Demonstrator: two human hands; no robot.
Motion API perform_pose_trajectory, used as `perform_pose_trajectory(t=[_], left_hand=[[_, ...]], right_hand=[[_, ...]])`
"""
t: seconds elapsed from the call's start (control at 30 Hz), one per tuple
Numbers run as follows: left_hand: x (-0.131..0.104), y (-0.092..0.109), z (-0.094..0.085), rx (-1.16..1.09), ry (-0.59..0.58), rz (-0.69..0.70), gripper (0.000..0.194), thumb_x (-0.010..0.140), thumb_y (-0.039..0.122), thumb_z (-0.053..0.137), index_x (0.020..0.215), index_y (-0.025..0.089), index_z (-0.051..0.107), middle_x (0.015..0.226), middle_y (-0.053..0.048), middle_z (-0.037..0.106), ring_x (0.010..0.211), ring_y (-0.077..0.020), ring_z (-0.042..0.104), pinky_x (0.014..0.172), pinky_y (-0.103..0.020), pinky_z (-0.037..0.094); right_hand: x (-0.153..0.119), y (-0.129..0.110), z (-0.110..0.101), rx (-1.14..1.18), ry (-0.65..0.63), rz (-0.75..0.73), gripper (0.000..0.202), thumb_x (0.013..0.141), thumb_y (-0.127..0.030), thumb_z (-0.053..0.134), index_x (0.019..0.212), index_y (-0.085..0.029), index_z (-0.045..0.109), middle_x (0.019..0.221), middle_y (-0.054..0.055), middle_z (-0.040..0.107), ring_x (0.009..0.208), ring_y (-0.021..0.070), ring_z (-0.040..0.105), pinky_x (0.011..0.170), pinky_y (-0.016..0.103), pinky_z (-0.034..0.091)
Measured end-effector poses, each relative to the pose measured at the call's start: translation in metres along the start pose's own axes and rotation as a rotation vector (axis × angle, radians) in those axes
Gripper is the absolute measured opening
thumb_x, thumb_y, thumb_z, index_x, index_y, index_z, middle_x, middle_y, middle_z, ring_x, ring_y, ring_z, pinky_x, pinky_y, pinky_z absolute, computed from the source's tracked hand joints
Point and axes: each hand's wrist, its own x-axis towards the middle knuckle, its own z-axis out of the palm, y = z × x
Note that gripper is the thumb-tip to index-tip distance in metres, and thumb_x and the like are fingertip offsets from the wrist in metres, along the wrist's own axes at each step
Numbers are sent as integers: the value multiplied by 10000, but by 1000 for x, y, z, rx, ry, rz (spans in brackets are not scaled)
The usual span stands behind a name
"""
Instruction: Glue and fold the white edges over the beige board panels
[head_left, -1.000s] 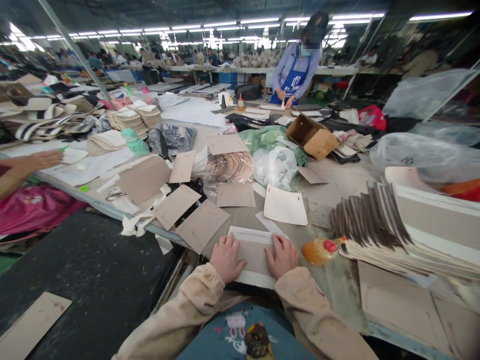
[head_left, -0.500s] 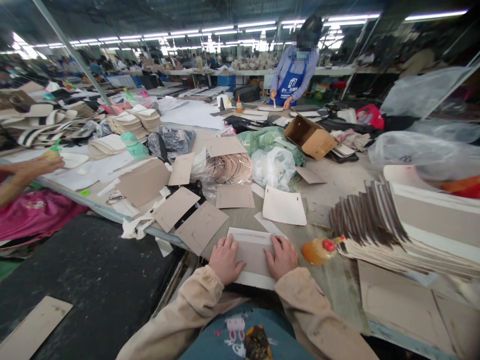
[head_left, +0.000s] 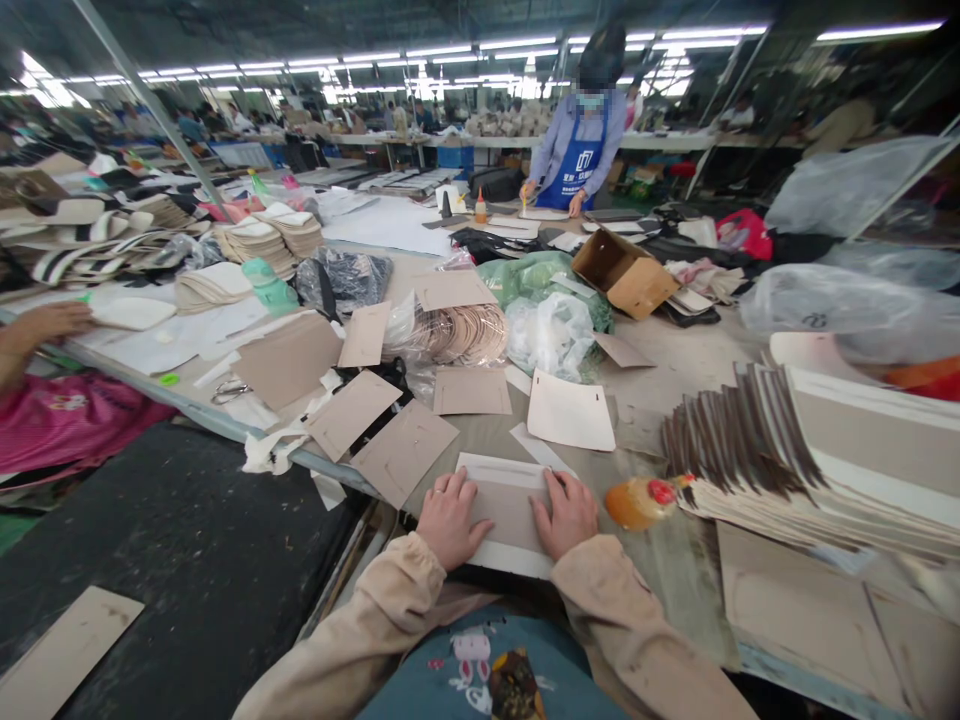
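Observation:
A flat beige panel with white bands along its top and bottom (head_left: 504, 510) lies at the table's near edge, in front of my body. My left hand (head_left: 452, 518) rests on the panel's left side, fingers stretched out and thumb pointing inward. On the panel's right side lies my right hand (head_left: 566, 512), its fingers apart and pressing flat. Just right of that hand, a bottle of amber liquid with a red cap (head_left: 639, 502) lies tilted on the table. Beyond the panel are a white panel with a small slot (head_left: 571, 412) and a beige panel (head_left: 405, 452).
A fanned stack of panels with dark edges (head_left: 750, 430) stands at the right. Farther back are a cardboard box (head_left: 624, 272) and clear plastic bags (head_left: 551, 335). Scissors (head_left: 231, 390) lie at the left edge. A co-worker in a blue apron (head_left: 581, 165) works across the table.
My hands and the panel keep their places. The co-worker across the table has shifted slightly left. At far left, another person's hand has moved left, and the bottle it held no longer shows clearly.

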Motion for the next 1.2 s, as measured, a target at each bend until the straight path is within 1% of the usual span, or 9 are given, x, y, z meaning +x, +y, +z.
perform_pose_trajectory(t=[0.27,0.43,0.53,0.7,0.83,0.93,1.03,1.13,1.2], left_hand=[[1,-5,5,-37,38,42,449,734,502,592,1062,210,498,1356,-102,373,1203,-297,332,968,-453,320],[4,-7,4,-70,15,5,428,734,497,596,1048,220,506,1362,-88,374,1207,-295,327,983,-463,303],[9,-8,4,-86,-1,12,411,740,501,586,1033,221,513,1371,-84,369,1197,-294,335,981,-462,304],[17,-8,4,-50,-17,18,386,748,489,569,998,200,515,1394,-100,332,1174,-313,343,920,-464,343],[19,-9,1,-64,-48,22,393,730,502,585,983,209,516,1375,-94,355,1153,-307,367,887,-446,368],[19,-9,0,-83,-17,17,396,721,514,597,970,215,518,1377,-80,356,1159,-299,365,909,-443,363],[15,-10,1,-91,21,9,373,734,487,595,980,217,519,1374,-80,360,1173,-290,359,941,-445,349],[9,-14,6,-123,68,47,316,750,423,593,974,209,528,1326,-90,412,1153,-274,387,959,-433,351],[4,-20,12,-166,131,82,250,758,352,589,946,196,538,1256,-98,465,1131,-259,416,973,-420,352]], right_hand=[[1,-1,-2,5,-7,-6,446,845,-389,471,1209,-141,544,1150,121,527,1031,269,453,877,416,372],[4,0,-2,15,-20,-19,451,843,-398,467,1207,-142,542,1146,127,520,1031,273,453,886,423,373],[6,1,-1,17,-37,-15,455,844,-407,464,1210,-146,533,1142,127,513,1027,272,454,884,419,374],[7,-1,2,3,-29,10,457,851,-403,456,1223,-143,513,1151,133,498,1048,280,444,894,421,364],[6,1,5,-9,-22,0,453,847,-422,456,1206,-155,524,1136,137,511,1014,287,465,853,425,382],[6,5,8,-8,4,-6,463,839,-445,462,1199,-163,537,1133,133,518,990,289,478,834,420,385],[5,7,10,2,16,-11,468,834,-449,466,1194,-161,548,1134,126,522,984,287,480,836,412,381],[4,7,11,17,16,-14,451,837,-434,465,1184,-161,559,1126,121,528,981,277,482,831,407,384],[4,8,11,30,29,-22,443,838,-426,465,1178,-159,563,1119,118,531,984,270,481,834,408,388]])
